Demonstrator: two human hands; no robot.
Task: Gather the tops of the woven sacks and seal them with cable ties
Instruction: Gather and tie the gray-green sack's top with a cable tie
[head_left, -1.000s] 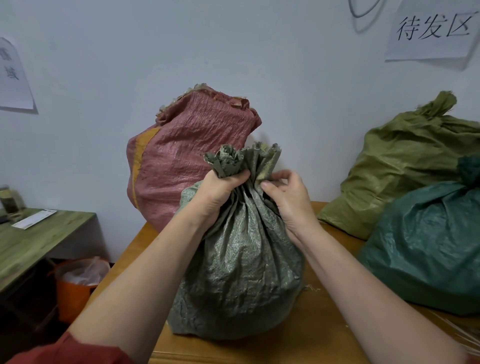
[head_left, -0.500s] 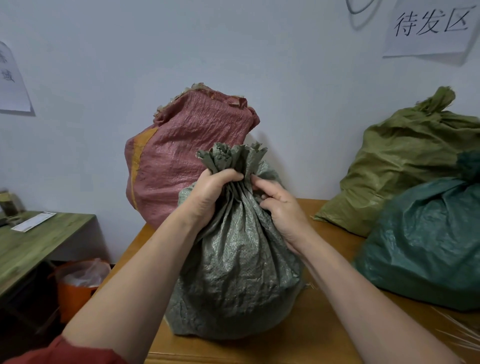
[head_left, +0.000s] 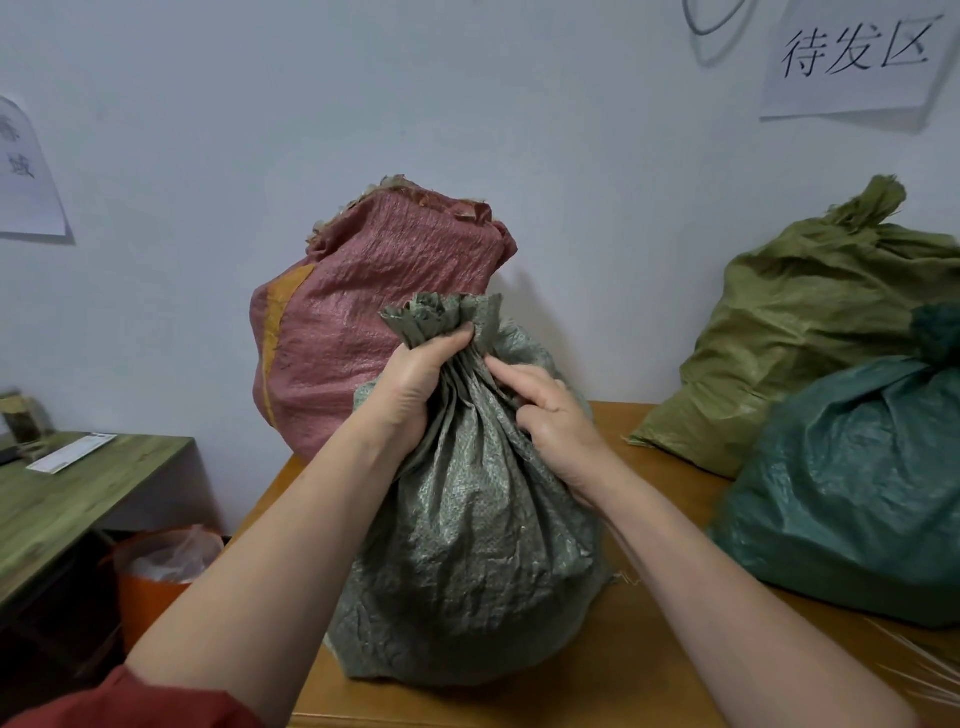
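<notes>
A grey-green woven sack (head_left: 467, 561) stands upright on the wooden table (head_left: 613, 670) in front of me. Its top is bunched into a ruffled neck (head_left: 431, 317). My left hand (head_left: 415, 389) is clenched around that neck just below the ruffle. On the neck's right side my right hand (head_left: 550, 421) pinches folds of the sack fabric a little lower down. Pale thin cable ties (head_left: 919, 660) lie fanned out at the table's right edge. No tie is on the neck.
A pink-red sack (head_left: 363, 332) with an open top stands behind against the wall. At the right sit an olive sack (head_left: 800, 332) and a teal sack (head_left: 852, 499), both with gathered tops. A green side table (head_left: 67, 499) and an orange bin (head_left: 150, 587) are at the left.
My right hand has slid down from the rim to the folds beside the neck. The ruffle is now squeezed tighter and narrower in my left hand.
</notes>
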